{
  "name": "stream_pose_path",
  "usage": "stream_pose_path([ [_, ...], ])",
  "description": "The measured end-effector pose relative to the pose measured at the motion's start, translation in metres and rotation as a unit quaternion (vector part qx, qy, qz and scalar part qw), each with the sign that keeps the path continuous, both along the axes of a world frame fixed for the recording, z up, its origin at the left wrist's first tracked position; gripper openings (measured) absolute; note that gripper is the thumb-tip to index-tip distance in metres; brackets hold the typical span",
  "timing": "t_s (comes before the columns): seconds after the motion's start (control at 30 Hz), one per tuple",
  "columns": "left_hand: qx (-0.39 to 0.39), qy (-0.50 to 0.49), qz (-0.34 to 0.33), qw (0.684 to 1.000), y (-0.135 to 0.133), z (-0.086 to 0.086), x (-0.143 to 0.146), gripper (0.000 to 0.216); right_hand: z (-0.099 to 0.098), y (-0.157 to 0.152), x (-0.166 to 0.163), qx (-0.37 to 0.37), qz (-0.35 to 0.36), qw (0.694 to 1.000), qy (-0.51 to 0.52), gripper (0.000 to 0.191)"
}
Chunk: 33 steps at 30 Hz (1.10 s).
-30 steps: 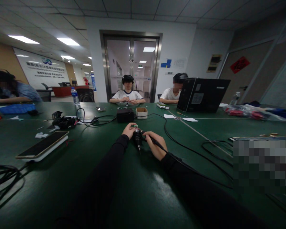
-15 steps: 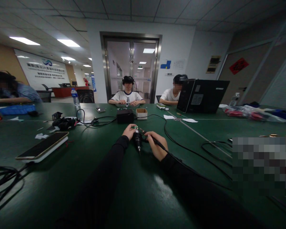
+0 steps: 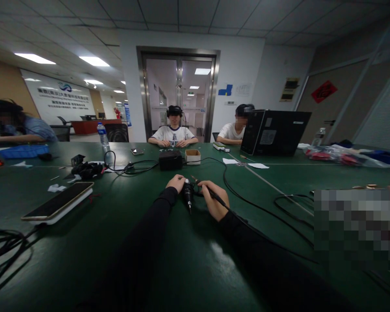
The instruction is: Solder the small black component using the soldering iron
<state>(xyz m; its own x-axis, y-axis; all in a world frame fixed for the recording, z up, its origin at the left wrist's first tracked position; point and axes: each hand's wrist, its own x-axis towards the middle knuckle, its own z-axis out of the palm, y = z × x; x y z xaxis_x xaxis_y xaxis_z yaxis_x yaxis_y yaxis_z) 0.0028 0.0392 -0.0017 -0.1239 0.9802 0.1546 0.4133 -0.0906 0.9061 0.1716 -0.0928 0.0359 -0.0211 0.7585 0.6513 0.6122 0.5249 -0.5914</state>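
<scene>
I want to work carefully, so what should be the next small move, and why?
Perhaps the right hand should ease the corded pen-like tool slightly away from the left hand: its tip slants toward that side and looks close to it.

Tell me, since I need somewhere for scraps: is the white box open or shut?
Open: the white box shows its brown inside, with no lid across the top.
</scene>
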Motion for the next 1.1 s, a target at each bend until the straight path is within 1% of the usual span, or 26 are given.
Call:
stream_pose_path([
  [0.07,-0.031,0.071,-0.006,0.997,-0.003,0.005,0.000,0.020,0.000,0.001,0.000,0.005,-0.003,1.000,0.002,0.024],
  [0.17,-0.071,0.167,-0.028,0.983,-0.006,0.012,-0.001,0.036,-0.001,0.002,0.001,0.016,-0.004,1.000,0.004,0.024],
  [0.23,-0.091,0.178,-0.039,0.979,-0.009,0.016,0.000,0.042,-0.002,0.002,0.002,0.022,0.000,1.000,0.004,0.024],
  [0.3,-0.113,0.166,-0.046,0.979,-0.015,0.021,0.001,0.046,-0.002,0.002,0.003,0.025,0.001,1.000,0.004,0.024],
  [0.43,-0.167,0.160,-0.053,0.971,-0.036,0.037,0.004,0.059,-0.001,0.001,0.004,0.026,-0.010,1.000,0.003,0.024],
  [0.53,-0.181,0.218,-0.069,0.956,-0.056,0.048,0.009,0.085,0.000,0.002,0.004,0.037,-0.018,0.999,-0.004,0.024],
  [0.6,-0.162,0.261,-0.087,0.948,-0.067,0.053,0.015,0.101,0.000,0.003,0.005,0.040,-0.020,0.999,-0.008,0.024],
  [0.63,-0.151,0.277,-0.091,0.944,-0.071,0.054,0.018,0.105,-0.001,0.003,0.005,0.041,-0.020,0.999,-0.009,0.024],
  [0.67,-0.139,0.292,-0.090,0.942,-0.075,0.055,0.022,0.103,-0.001,0.004,0.005,0.040,-0.020,0.999,-0.007,0.024],
  [0.77,-0.100,0.337,-0.063,0.934,-0.079,0.056,0.029,0.084,-0.002,0.003,0.005,0.038,-0.017,0.999,-0.001,0.024],
  [0.87,-0.088,0.346,-0.066,0.932,-0.078,0.056,0.026,0.073,-0.002,0.003,0.005,0.035,-0.017,0.999,0.000,0.025],
  [0.97,-0.118,0.320,-0.092,0.935,-0.080,0.056,0.008,0.072,-0.002,0.002,0.005,0.032,-0.017,0.999,-0.001,0.025],
  [1.1,-0.137,0.328,-0.113,0.928,-0.098,0.057,-0.034,0.072,-0.002,0.002,0.005,0.034,-0.009,0.999,0.000,0.026],
])
